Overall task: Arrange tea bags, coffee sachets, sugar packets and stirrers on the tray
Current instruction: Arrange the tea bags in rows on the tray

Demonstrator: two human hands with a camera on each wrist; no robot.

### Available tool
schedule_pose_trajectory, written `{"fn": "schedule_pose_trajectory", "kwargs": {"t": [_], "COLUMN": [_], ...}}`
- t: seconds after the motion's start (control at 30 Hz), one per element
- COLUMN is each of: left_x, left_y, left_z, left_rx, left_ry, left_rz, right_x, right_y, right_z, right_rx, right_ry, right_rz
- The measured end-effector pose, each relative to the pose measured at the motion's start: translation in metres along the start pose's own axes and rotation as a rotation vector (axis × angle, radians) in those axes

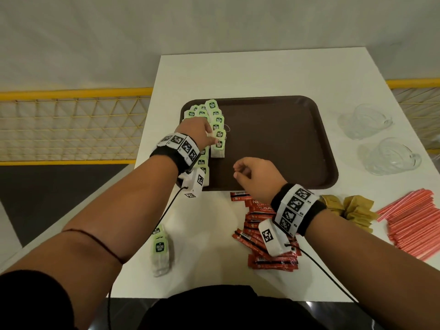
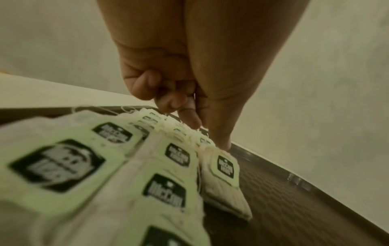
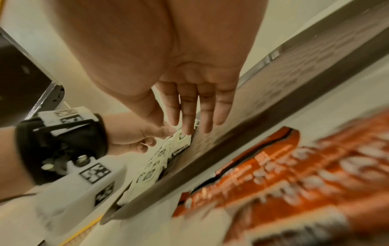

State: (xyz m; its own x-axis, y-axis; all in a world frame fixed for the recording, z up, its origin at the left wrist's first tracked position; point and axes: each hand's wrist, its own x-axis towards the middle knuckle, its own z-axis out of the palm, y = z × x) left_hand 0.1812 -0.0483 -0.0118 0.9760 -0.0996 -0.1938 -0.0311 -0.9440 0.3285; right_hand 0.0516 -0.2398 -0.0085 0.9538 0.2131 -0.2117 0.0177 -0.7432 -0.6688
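Note:
A brown tray [image 1: 273, 144] lies on the white table. Green-tagged tea bags [image 1: 215, 115] overlap in rows along its left side. My left hand [image 1: 209, 136] is on the right-hand row, where thumb and forefinger pinch the top of one tea bag [image 2: 225, 168] and the other fingers are curled in. My right hand [image 1: 240, 170] hovers over the tray's front edge with relaxed fingers [image 3: 207, 113] and holds nothing. Two more tea bags [image 1: 160, 248] lie loose on the table at the front left. Red coffee sachets [image 1: 269, 260], brown sugar packets [image 1: 357, 208] and pink stirrers [image 1: 414, 220] lie in front of the tray.
Two clear glass cups [image 1: 364, 122] [image 1: 390, 156] stand to the right of the tray. A yellow mesh railing [image 1: 71, 125] runs beyond the table's left edge. The middle and right of the tray are bare.

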Motion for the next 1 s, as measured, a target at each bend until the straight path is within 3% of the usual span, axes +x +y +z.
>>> {"fn": "schedule_pose_trajectory", "kwargs": {"t": [0.23, 0.37, 0.53, 0.77, 0.9, 1.0], "left_x": [-0.040, -0.078, -0.128, -0.185, -0.212, -0.221], "left_y": [-0.045, -0.067, -0.086, -0.113, -0.121, -0.124], "left_z": [-0.018, -0.027, -0.029, -0.025, -0.014, 0.000], "left_rx": [-0.149, -0.227, -0.223, -0.236, -0.093, 0.016], "left_ry": [0.139, 0.135, 0.025, -0.213, -0.377, -0.416], "left_rz": [-0.036, -0.014, -0.017, -0.027, -0.003, 0.026], "right_x": [0.065, 0.107, 0.127, 0.133, 0.133, 0.131], "right_y": [-0.031, -0.041, -0.038, -0.039, -0.036, -0.035], "right_z": [-0.012, -0.004, 0.012, 0.024, 0.024, 0.023], "right_rx": [-0.200, -0.269, -0.442, -0.485, -0.417, -0.372], "right_ry": [-0.056, -0.152, -0.233, -0.187, -0.157, -0.125], "right_rz": [0.027, -0.001, 0.008, -0.008, -0.018, -0.019]}}
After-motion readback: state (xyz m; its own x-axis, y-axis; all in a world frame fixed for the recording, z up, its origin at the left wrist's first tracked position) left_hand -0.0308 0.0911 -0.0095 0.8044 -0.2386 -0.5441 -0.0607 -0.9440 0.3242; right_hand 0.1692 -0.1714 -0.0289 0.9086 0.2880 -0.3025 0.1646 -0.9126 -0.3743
